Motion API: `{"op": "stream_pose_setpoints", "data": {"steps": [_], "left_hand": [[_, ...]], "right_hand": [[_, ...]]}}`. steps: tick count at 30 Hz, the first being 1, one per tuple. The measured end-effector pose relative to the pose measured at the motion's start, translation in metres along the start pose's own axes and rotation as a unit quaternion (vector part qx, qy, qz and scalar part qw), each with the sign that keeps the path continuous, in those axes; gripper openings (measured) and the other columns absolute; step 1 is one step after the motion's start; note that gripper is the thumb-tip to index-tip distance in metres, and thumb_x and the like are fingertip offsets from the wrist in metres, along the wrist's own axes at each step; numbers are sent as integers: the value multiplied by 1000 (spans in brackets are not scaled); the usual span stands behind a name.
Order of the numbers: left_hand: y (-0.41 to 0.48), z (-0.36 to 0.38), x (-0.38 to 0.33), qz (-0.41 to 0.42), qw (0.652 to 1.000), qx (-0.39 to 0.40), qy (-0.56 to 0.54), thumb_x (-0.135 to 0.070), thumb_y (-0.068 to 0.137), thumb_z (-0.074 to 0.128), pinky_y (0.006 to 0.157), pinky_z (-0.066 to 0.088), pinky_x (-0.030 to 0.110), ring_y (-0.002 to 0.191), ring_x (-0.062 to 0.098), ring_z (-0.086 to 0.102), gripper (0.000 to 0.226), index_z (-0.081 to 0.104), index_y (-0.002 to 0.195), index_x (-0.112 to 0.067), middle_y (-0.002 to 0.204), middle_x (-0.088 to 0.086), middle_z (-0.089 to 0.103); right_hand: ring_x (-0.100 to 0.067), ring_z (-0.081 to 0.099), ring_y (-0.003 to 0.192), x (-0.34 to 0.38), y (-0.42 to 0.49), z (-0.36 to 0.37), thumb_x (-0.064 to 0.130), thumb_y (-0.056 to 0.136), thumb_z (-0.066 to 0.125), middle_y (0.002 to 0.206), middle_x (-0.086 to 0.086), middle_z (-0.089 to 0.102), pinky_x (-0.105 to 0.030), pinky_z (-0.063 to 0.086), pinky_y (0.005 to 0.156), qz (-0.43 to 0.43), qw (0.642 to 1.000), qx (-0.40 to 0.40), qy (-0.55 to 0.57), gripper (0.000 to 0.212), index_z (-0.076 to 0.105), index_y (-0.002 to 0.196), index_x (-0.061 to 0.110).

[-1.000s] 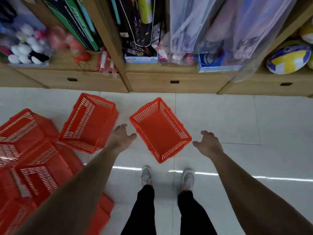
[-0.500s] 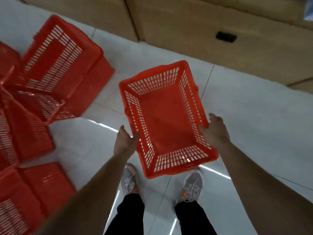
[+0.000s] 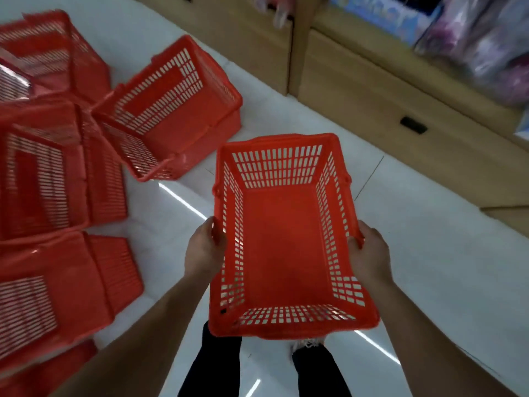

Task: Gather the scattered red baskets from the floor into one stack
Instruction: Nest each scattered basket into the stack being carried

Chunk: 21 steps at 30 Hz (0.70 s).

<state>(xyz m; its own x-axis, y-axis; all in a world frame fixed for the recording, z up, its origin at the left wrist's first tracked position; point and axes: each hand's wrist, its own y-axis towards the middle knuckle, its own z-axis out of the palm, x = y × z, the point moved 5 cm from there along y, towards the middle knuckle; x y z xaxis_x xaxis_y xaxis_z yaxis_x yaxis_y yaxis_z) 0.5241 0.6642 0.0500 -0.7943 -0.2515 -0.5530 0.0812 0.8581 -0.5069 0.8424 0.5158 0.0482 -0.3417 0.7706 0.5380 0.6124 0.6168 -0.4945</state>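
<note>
**Held basket to be carried left toward the scattered pile**

One red basket (image 3: 286, 247) is held upright, mouth up, clear of the white floor (image 3: 429, 253) and above the person's legs. It is gripped on both long sides: the left hand (image 3: 203, 252) is closed on the left rim and the right hand (image 3: 369, 257) is closed on the right rim, each about midway along. The basket's long axis runs near-to-far, away from the body, with its short end walls at the near and far ends.

The other red baskets (image 3: 57, 181) lie on the floor to the left, tipped onto their sides or upside down and touching or overlapping one another. The nearest of them, a tilted basket (image 3: 171, 110), lies far-left of the held one and apart from it. No upright basket ready to receive another can be made out in that group; parts are blurred.

It is judged that the coming move turns on this leftward offset: the pile lies on the left hand's side, so that hand is the nearer one. A wooden shelf unit (image 3: 372, 96) stands along the far right, well apart from the pile.
</note>
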Motion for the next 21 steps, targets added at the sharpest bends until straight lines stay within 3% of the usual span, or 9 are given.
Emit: {"op": "stream_pose_setpoints", "data": {"steps": [1,3,5,7,11,14,16,19,21], "left_hand": [[-22,-29,-3,2,1000,-13,-5,-55,92,49,58,56,25,69,-2,67,8,53,98,-55,87,-23,67],[-71,-90,-7,2,999,-50,-14,-39,95,55,56,52,19,69,-5,66,16,54,98,-55,83,-27,66],[-127,-146,-6,-21,995,-88,-33,-31,96,59,59,53,23,70,-1,67,20,56,110,-46,87,-25,68],[-187,-197,-2,-48,987,-139,-62,-24,94,62,66,56,28,72,-1,67,29,58,121,-33,91,-19,69],[-312,-278,8,-67,952,-270,-127,-8,89,67,57,40,3,67,-16,60,36,62,118,-28,77,-35,64],[-395,-320,42,-145,921,-325,-160,-16,88,68,60,45,17,64,-8,62,37,63,124,-27,78,-21,66],[-440,-337,70,-179,899,-356,-184,-19,88,68,65,48,27,67,-6,63,42,61,128,-31,79,-22,66],[-512,-362,118,-221,848,-427,-221,-18,86,69,60,46,24,70,-10,61,45,58,125,-37,77,-39,62],[-556,-375,153,-257,814,-468,-229,-20,86,68,57,40,16,67,-13,60,44,56,124,-39,73,-38,61]], "right_hand": [[-7,53,83,23,-19,-14,22,101,49,103,3,55,-21,40,73,-12,1000,13,8,35,57,136,23],[-10,59,90,72,-61,-41,23,101,50,109,2,60,-25,48,81,-47,998,41,29,36,58,136,25],[-12,63,95,119,-101,-65,25,100,52,112,2,63,-31,52,89,-92,992,74,41,36,58,136,26],[-10,63,95,165,-141,-85,27,100,54,110,4,63,-32,53,87,-148,982,109,34,36,58,135,29],[-9,62,85,253,-227,-109,23,96,60,99,0,62,-28,50,78,-266,952,149,16,34,62,129,29],[-2,57,75,309,-293,-101,16,92,64,89,3,59,-19,45,69,-337,928,159,3,36,66,127,21],[0,59,76,337,-332,-81,16,92,64,89,8,59,-20,48,71,-360,914,188,-3,35,66,127,19],[-7,62,81,379,-403,-33,14,93,63,97,2,63,-27,51,78,-395,884,249,-21,36,65,129,16],[-6,61,82,404,-452,5,13,93,62,101,2,64,-27,50,80,-430,856,285,-40,35,66,128,16]]}}
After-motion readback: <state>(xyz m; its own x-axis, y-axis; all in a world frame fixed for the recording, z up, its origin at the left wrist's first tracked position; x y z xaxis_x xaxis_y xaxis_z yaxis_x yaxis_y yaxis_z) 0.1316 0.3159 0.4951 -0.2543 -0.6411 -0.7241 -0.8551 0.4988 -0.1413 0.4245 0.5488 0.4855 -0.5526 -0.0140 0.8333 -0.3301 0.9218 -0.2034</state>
